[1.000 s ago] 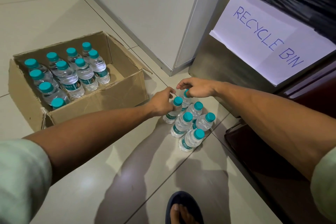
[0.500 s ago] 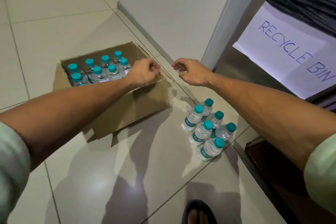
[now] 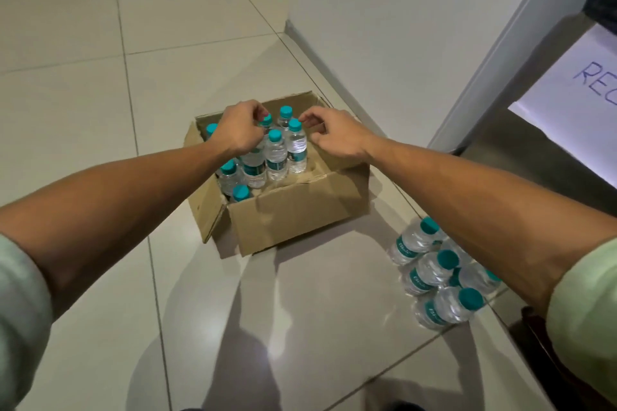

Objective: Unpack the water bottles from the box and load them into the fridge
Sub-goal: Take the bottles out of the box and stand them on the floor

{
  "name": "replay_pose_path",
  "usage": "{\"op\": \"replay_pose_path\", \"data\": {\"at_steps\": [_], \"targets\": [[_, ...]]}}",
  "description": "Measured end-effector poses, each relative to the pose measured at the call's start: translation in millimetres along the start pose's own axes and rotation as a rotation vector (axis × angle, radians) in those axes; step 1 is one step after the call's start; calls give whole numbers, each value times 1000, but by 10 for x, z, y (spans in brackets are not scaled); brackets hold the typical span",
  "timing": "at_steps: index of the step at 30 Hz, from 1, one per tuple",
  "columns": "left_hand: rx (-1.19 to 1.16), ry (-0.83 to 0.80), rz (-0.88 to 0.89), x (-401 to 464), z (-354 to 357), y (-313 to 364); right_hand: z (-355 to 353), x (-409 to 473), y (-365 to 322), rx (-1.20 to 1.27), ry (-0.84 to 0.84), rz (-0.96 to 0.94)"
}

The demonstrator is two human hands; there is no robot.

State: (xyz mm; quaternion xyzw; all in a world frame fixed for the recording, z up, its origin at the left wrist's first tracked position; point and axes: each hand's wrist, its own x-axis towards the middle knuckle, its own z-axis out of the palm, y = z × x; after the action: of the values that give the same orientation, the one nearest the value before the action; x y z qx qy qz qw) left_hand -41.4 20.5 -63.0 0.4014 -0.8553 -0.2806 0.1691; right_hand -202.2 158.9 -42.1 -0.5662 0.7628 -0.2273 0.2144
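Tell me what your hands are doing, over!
Left hand gripping a bottle cap in the box. Right hand curled at another cap, grip unclear. Six bottles stand on the floor. Nothing in the way.

Box point(image 3: 293, 213) right half is left open beside packed bottles point(image 3: 275, 157); floor path rightward is blocked by grouped floor bottles point(image 3: 434, 272).

Pale green sleeves point(image 3: 20, 317), rolled, both arms
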Motion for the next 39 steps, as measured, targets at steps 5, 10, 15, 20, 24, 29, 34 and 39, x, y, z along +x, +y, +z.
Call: {"op": "replay_pose_path", "data": {"at_steps": [5,10,15,20,24,29,34,39], "targets": [[257,-31,-35,20,-169,-272,229,173,-204,-3,-41,-20],[375,-128,8,-60,-256,-477,510,255,-368,-23,-154,-62],[656,-210,195,-140,-265,-637,825,267,-492,-169,-278,-61],[729,-437,325,-173,-316,-605,944,298,-600,-257,-463,-8],[754,-587,267,-218,-227,-551,993,313,-656,-228,-499,-6],[765,-569,204,-218,-131,-495,1041,350,-691,-224,-513,31],[750,-617,192,-218,-44,-466,1154,340,-707,-211,-460,74],[687,-597,173,-217,-48,-454,1175,317,-703,-228,-414,47]]}}
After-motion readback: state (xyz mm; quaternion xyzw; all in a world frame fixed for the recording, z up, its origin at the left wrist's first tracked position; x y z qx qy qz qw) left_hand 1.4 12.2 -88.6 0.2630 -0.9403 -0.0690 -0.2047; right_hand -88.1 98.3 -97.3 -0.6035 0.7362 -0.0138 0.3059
